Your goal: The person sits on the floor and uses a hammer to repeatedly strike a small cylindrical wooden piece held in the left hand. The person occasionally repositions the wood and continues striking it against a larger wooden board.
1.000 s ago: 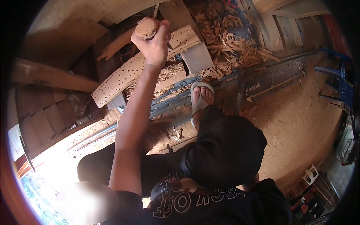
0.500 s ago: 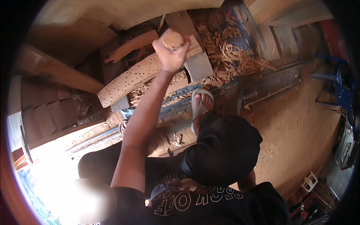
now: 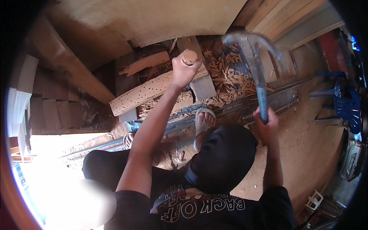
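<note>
My left hand [image 3: 183,73] is closed around a chisel-like tool with a round wooden handle [image 3: 189,57], held over a long pale board [image 3: 140,92] dotted with rows of small dark holes. Its lower end is hidden beneath my fist. Over on the right, my right hand [image 3: 269,124] grips a claw hammer [image 3: 262,100] by its blue handle. The hammer is raised, its metal head slightly blurred and well apart from the wooden handle. The board rests across wood blocks [image 3: 203,89] at both ends.
Wood chips [image 3: 234,78] cover the area right of the board. A large wooden panel [image 3: 165,19] stands beyond it, and a slanting beam [image 3: 73,61] is at left. My sandalled foot [image 3: 205,120] is close to the near side. A blue plastic chair [image 3: 345,101] stands far right.
My right hand has come into view at the right with the hammer raised. The left hand keeps its grip over the board, while the whole view has shifted slightly.
</note>
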Motion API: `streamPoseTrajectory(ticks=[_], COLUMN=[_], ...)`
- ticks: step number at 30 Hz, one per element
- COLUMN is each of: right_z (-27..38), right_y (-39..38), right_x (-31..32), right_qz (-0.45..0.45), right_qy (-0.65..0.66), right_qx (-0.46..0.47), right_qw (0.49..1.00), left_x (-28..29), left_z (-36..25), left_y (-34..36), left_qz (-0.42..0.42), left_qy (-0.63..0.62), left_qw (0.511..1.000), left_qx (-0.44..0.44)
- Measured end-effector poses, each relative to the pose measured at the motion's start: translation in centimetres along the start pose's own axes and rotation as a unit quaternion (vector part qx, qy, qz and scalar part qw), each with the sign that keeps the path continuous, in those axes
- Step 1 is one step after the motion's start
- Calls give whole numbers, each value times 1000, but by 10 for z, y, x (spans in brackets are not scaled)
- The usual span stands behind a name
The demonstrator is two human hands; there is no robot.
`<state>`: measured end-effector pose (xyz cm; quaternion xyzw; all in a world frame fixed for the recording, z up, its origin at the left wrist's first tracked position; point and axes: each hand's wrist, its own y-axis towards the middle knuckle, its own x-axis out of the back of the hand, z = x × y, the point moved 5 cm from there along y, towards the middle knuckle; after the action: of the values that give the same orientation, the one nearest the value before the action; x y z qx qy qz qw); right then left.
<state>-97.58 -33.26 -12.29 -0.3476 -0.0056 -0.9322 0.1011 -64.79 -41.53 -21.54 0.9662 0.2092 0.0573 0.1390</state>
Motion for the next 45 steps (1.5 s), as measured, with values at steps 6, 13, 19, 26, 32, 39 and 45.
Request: streamPoseTrajectory(ticks=[6,13,19,26,32,39,45], right_z=[56,56,63,60,75,50,83], right_y=[18,29,31,47,37,38,35], right_x=[-1,4,3,-12,5,-32,8], right_qz=[8,47,-1,100,13,123,-12], right_qy=[-33,-80,111,-121,146,-99,63], right_qx=[77,82,35,57,-12,19,44], right_qw=[996,992,993,986,989,987,997], left_x=[-5,-7,-3,0,1,1,2], left_z=[3,17,14,8,14,15,18], left_y=[3,8,9,8,7,5,5], left_qz=[-4,20,17,18,14,12,15], left_qy=[16,24,-10,-8,2,7,8], left_qw=[1000,1000,1000,1000,1000,1000,1000], left_qx=[-18,6,3,-14,6,22,22])
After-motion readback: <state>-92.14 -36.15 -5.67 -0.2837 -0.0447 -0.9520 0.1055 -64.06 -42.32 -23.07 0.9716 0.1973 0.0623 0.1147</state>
